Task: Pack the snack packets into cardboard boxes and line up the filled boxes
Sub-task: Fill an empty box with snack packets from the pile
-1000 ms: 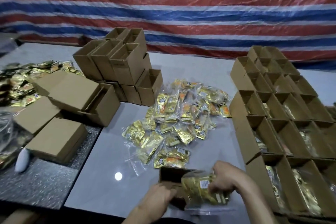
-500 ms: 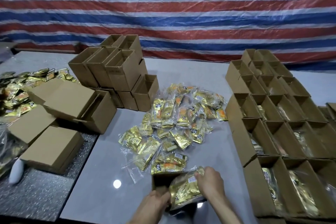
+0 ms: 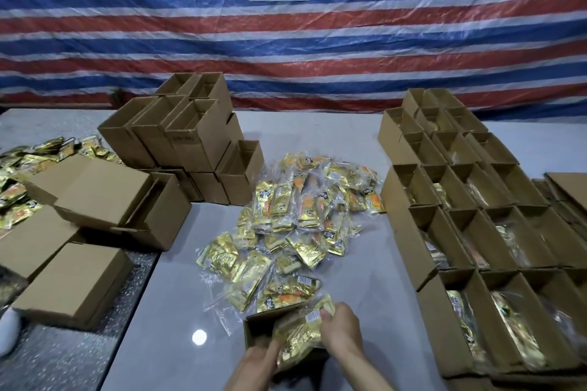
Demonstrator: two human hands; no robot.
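Many filled boxes [image 3: 476, 232] line your right; your left hand [image 3: 257, 365] grips an open box [image 3: 263, 324], your right hand [image 3: 341, 330] pinches a packet [image 3: 295, 340] into it; a heap [image 3: 301, 219] lies unpacked.

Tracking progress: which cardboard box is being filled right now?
The box at bottom centre, between both hands: the left hand holds it, the right hand holds a gold snack packet at its opening. No hand touches the other boxes.

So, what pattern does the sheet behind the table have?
The sheet has horizontal red, white and blue stripes, clearest in the head view.
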